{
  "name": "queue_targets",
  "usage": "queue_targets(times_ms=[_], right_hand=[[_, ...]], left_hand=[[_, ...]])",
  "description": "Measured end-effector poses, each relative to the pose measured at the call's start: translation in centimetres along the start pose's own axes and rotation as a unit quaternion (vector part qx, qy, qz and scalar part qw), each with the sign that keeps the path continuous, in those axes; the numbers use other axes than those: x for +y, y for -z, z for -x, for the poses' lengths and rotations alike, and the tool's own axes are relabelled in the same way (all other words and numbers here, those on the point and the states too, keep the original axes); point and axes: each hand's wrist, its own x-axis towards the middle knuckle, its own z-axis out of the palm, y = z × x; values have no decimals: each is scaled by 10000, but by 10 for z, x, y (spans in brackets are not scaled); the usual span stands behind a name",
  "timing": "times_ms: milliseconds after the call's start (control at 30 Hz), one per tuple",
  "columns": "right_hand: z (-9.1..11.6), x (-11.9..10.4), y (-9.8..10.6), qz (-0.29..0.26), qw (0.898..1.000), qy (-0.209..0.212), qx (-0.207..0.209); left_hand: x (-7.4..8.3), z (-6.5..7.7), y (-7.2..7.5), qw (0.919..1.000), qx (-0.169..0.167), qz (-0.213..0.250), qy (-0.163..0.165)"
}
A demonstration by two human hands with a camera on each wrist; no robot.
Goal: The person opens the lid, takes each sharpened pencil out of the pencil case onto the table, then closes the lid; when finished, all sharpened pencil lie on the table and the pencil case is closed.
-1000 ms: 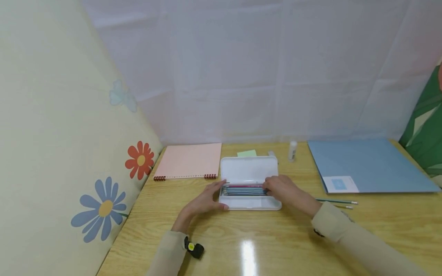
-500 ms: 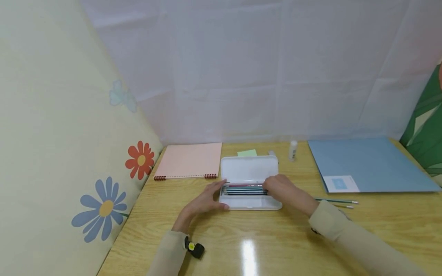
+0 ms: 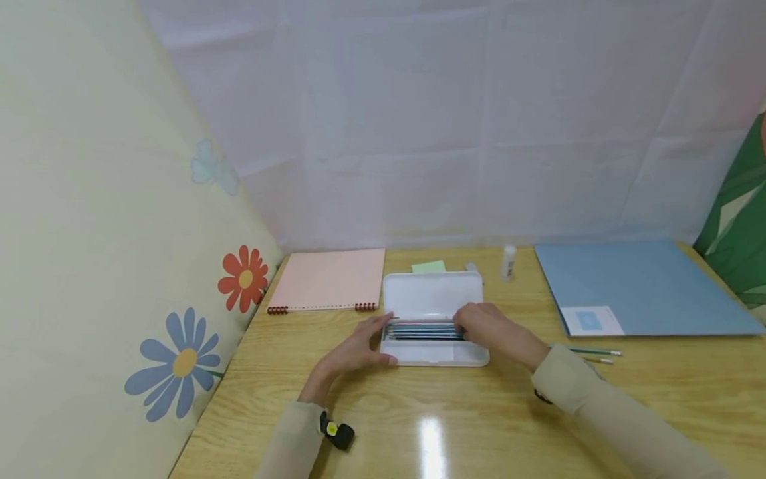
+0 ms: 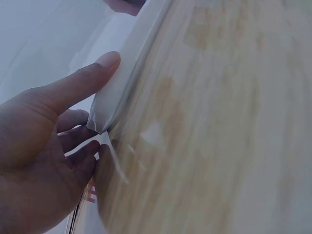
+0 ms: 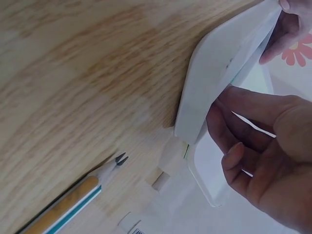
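An open white pencil case (image 3: 433,352) lies on the table, its lid folded back toward the wall. Several slim pencils (image 3: 419,331), mostly blue-green with a reddish one behind, lie lengthwise inside. My left hand (image 3: 357,347) holds the case's left end, thumb along the front rim and fingers round the far side. In the left wrist view, the left thumb (image 4: 83,84) lies over the case's edge (image 4: 122,73). My right hand (image 3: 489,329) reaches into the case's right end with bent fingers, pinching at the pencil ends. The right fingertips are hidden behind the case wall (image 5: 207,87).
Two pencils (image 3: 592,351) lie on the table (image 3: 383,419) beside the right forearm. Behind the case are green sticky notes (image 3: 428,267), a small grey-white item (image 3: 471,267) and a glue stick (image 3: 508,263). A pink spiral notebook (image 3: 329,279) lies left, a blue folder (image 3: 640,286) right.
The right hand shifts slightly left within the case, and the pencils in it lie a little differently; the reddish one shows less. The left hand stays put.
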Motion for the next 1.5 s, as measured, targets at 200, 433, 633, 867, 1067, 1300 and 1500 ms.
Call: queue_targets(times_ms=[200,433,633,867,1067,1300,1500], right_hand=[[0,0,0,-110,9999,12,34],[-1,2,-1,-115,9999,57,92],[-3,2,1,-161,9999,34,7],[-3,3,0,-293,9994,-113,-116],[2,3,-3,5,9996,-104,253],[7,8,-7,496,9937,336,950],[5,8,-11,631,9946,256,789]], left_hand=[[-1,0,0,10000,23,-20,7],[-1,1,-1,10000,30,-27,30],[0,1,0,10000,32,-7,3],[-2,0,0,10000,23,-35,-62],[-3,0,0,10000,33,-33,-77],[-2,0,0,10000,46,-17,-69],[-1,0,-1,10000,27,-37,-43]])
